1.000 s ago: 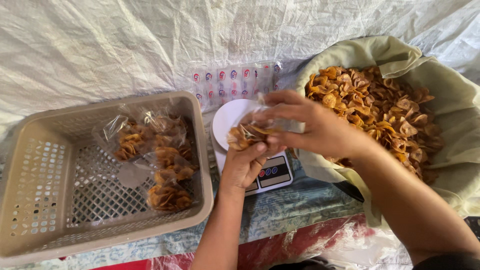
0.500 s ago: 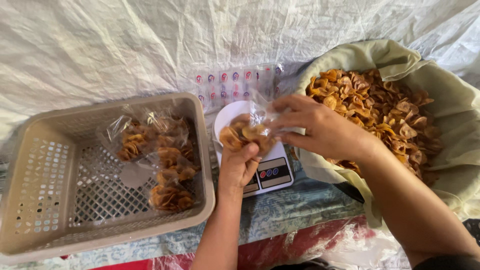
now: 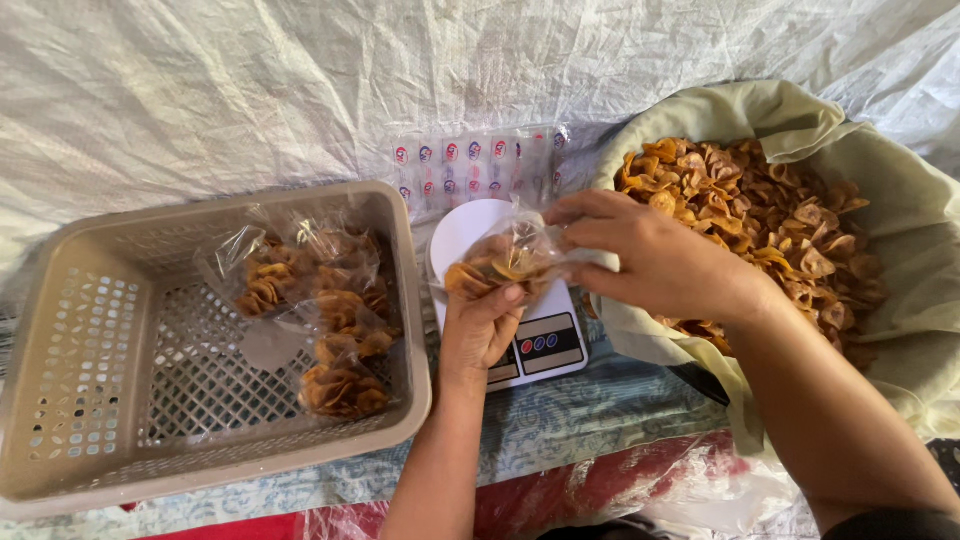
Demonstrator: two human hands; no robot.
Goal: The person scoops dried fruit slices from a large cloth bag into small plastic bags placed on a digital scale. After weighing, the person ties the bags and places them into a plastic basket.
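A small clear plastic bag of golden fried chips (image 3: 498, 262) is held over a white kitchen scale (image 3: 530, 345). My left hand (image 3: 480, 325) cups the bag from below. My right hand (image 3: 650, 258) pinches the bag's open top on its right side. The scale's round white pan (image 3: 462, 230) shows behind the bag. To the right, a large sack lined with pale green cloth (image 3: 880, 160) holds a heap of loose chips (image 3: 760, 210).
A beige plastic basket (image 3: 90, 400) at the left holds several filled clear bags of chips (image 3: 330, 310). A stack of empty printed plastic bags (image 3: 480, 160) lies behind the scale. White woven sheeting covers the ground behind; patterned cloth lies in front.
Both hands have tilted the bag slightly left and lowered it toward the scale. My right hand has shifted its pinch along the bag's top.
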